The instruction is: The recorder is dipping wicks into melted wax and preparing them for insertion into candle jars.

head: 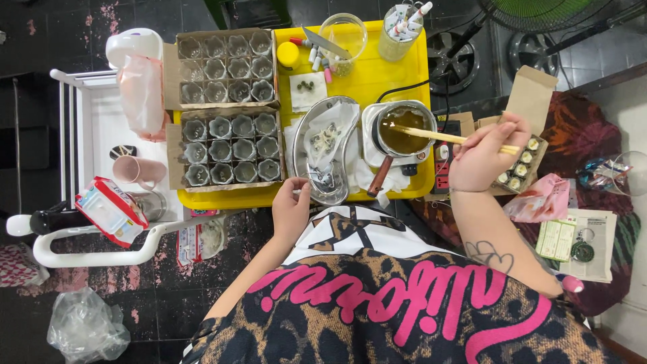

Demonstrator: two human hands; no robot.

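A large yellow tray point(377, 77) carries two cardboard boxes of small glass cups point(226, 108) at its nine o'clock side, a kidney-shaped metal dish point(329, 149) in the middle, and a small metal pot point(402, 129) of amber liquid at three o'clock. The right hand point(482, 156) has its fingers point(504, 131) clamped on a pair of wooden chopsticks point(438, 137), whose long axis runs nearly level, tips pointing to nine o'clock into the pot, the butt ends passing out beyond the fingers at three o'clock. The left hand point(291, 210) rests at the tray's six o'clock edge, fingers pinched together at the dish's rim; whether they hold anything I cannot tell.
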